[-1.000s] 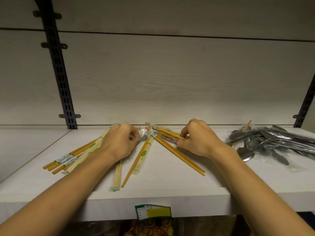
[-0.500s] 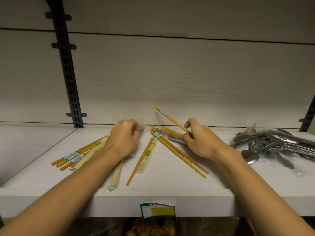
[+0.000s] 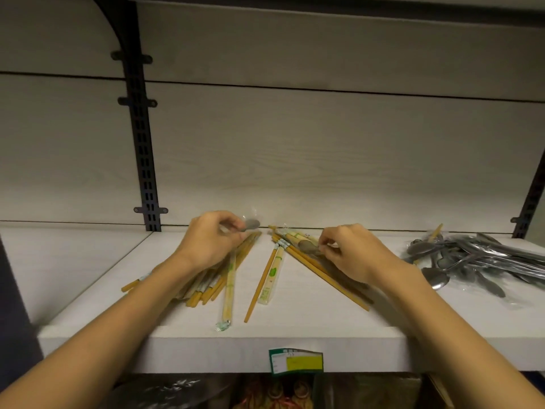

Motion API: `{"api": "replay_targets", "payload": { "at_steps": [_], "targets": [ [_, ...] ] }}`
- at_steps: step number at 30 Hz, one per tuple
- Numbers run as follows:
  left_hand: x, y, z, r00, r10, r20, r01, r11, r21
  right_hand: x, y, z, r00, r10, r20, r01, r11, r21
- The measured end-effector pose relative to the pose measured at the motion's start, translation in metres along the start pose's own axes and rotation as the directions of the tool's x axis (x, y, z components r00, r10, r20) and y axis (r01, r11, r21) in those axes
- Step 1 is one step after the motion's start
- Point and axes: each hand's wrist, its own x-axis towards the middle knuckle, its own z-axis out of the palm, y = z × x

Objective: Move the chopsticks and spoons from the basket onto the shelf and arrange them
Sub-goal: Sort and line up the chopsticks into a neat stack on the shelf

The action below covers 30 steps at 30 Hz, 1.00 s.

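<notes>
Your left hand pinches a plastic-wrapped metal spoon just above the white shelf. Your right hand grips a second wrapped spoon lying across the bamboo chopsticks, tan sticks, some in pale green-printed sleeves, fanned across the shelf's middle. A pile of wrapped steel spoons sits at the right.

Dim overhead light, soft shadows, wide-angle bowing at edges.
</notes>
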Motion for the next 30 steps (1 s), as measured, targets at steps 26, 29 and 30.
{"api": "replay_targets", "payload": {
  "at_steps": [26, 29, 30],
  "targets": [
    [-0.035, 0.119, 0.091, 0.989, 0.024, 0.143, 0.024, 0.944, -0.329, -0.102, 0.071, -0.072, 0.928, 0.299, -0.223, -0.182, 0.885, 0.43],
    [-0.033, 0.16, 0.142, 0.981, 0.088, 0.173, -0.036, 0.958, -0.285, -0.122, 0.126, -0.087, 0.934, 0.311, -0.175, -0.227, 0.897, 0.38],
    [-0.032, 0.174, 0.158, 0.977, 0.117, 0.178, -0.064, 0.959, -0.276, -0.128, 0.144, -0.091, 0.932, 0.318, -0.175, -0.241, 0.902, 0.359]
  ]
}}
